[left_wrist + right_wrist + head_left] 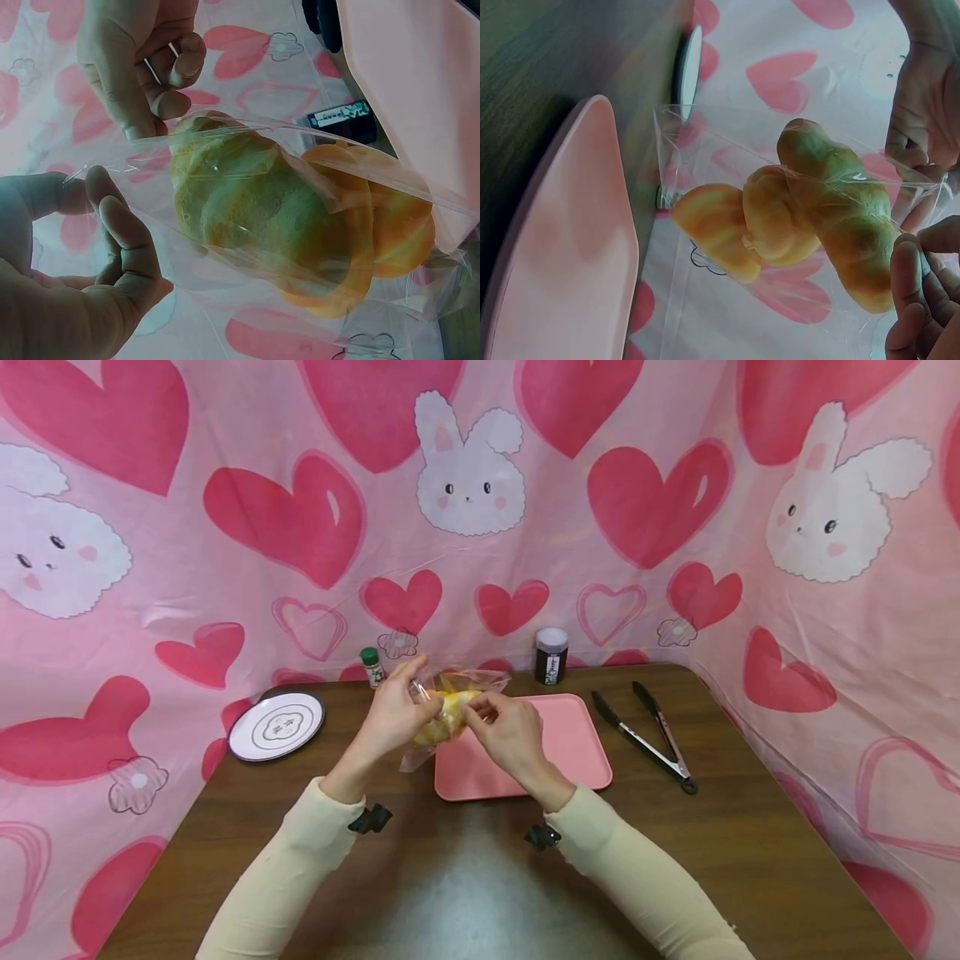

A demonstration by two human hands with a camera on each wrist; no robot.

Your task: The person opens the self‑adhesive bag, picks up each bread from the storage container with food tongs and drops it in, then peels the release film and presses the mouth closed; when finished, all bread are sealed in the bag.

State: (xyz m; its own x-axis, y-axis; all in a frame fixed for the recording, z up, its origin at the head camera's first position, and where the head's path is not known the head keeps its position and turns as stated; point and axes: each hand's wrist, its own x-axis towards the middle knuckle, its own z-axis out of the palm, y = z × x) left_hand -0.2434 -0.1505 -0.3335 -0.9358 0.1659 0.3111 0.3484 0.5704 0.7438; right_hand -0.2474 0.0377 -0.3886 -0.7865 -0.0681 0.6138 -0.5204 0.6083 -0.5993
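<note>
Over the far left part of the pink tray, a clear plastic bag [415, 757] is held up between the two hands. Inside it are a long, twisted bread roll [847, 217], a knotted bread roll [776, 217] and a smooth, rounded bread piece [716, 229]. My left hand [396, 708] pinches the bag's open end from the left, thumb against fingers. On the other side, my right hand [513, 731] pinches the same end between thumb and fingertips. The twisted roll lies closest to the fingers, as the left wrist view shows.
Under the hands lies the pink tray [570, 743]. Black-tipped tongs [652, 747] rest open to its right. A white plate [277, 727] is at the left; a green-capped shaker [372, 668] and a dark jar [551, 658] stand along the back by the heart-print cloth [468, 560].
</note>
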